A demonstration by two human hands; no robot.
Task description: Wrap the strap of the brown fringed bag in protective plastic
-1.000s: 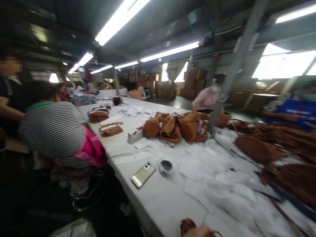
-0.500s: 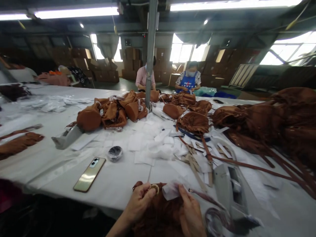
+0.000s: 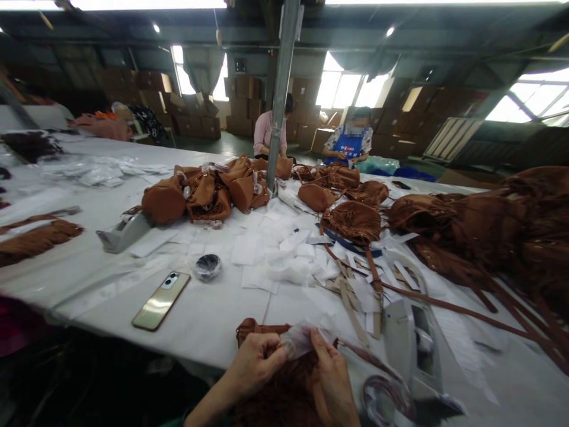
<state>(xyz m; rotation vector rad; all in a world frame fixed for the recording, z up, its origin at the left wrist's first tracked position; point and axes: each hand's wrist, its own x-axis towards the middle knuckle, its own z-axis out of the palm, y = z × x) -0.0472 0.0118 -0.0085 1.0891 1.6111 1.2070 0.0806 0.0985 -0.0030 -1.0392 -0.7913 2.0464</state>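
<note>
A brown fringed bag [image 3: 271,403] lies at the table's near edge, below and between my hands. My left hand [image 3: 255,367] pinches a round gold-coloured metal ring at the bag's top; a thin translucent wrapping sheet [image 3: 306,339] now covers most of that ring. With thumb and fingers, my right hand [image 3: 331,376] grips the right part of this sheet. Whether the sheet is paper or plastic I cannot tell. A grey tape dispenser [image 3: 411,344] stands right of my right hand, and a wrapped strap coil [image 3: 384,398] is in front of it.
A gold phone [image 3: 161,300] and a small black roll in clear wrap [image 3: 207,267] lie at left. White paper pieces [image 3: 288,267] and beige strips cover the middle. Brown bags [image 3: 204,193] lie around the metal post [image 3: 280,95], with a large pile [image 3: 480,231] at right. Two people sit opposite.
My right hand has brought the translucent sheet left, over the gold ring in my left hand. Both hands have come closer together. The view has tilted slightly.
</note>
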